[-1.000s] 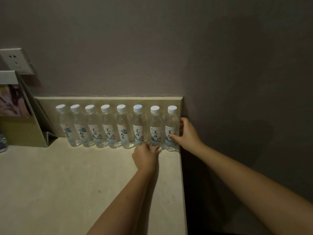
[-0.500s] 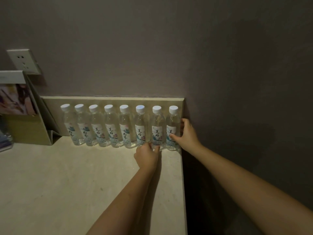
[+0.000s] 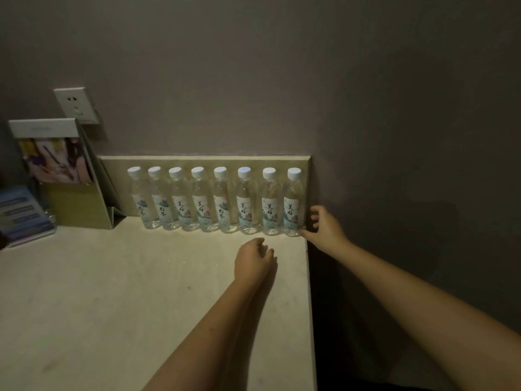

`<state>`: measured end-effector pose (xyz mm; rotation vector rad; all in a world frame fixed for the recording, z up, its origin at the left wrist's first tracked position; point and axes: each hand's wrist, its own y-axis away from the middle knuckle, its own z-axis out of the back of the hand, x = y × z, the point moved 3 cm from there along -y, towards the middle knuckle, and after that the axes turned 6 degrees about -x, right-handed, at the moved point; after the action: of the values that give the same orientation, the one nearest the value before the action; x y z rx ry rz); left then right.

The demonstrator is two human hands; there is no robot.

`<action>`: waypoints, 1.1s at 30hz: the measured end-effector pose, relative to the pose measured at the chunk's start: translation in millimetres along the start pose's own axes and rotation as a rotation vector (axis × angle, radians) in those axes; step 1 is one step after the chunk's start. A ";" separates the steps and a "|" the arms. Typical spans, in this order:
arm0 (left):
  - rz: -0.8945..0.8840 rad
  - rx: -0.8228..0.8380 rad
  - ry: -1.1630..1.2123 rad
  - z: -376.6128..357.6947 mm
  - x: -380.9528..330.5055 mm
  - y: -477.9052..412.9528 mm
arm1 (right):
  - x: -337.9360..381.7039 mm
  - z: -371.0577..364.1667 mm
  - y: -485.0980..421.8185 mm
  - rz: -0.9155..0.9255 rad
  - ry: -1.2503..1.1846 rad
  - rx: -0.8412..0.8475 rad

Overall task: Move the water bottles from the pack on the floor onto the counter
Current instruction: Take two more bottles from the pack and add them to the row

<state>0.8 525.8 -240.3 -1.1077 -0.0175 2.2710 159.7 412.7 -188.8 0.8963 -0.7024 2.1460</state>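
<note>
While eight water bottles [image 3: 220, 204] line the back of the counter [image 3: 112, 277], the left hand [image 3: 253, 261] hovers loosely curled, empty, and the right hand [image 3: 327, 230] spreads its fingers just beside the end bottle [image 3: 293, 207].

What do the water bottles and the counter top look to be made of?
Water bottles: probably clear plastic, with see-through bodies, white caps and paper-like labels. Counter: pale and matte, with faint mottling; stone or laminate, cannot tell which.
</note>
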 end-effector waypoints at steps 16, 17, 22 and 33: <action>-0.054 -0.120 0.044 2.7 -83.4 103.3 | -34.8 100.5 89.8 0.160 0.037 0.050; -0.059 -0.120 0.042 0.5 -90.8 113.5 | -42.1 111.8 97.5 0.167 0.045 0.046; -0.068 -0.168 0.048 -0.5 -117.9 165.2 | -78.7 160.5 142.4 0.189 0.065 0.022; -0.085 -0.061 0.089 -18.0 -177.6 270.1 | -125.8 227.6 230.8 0.221 0.017 0.036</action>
<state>-41.7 207.7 -196.9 -1.2156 -0.0973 2.1571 135.7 65.8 -192.8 0.8516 -0.7880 2.3644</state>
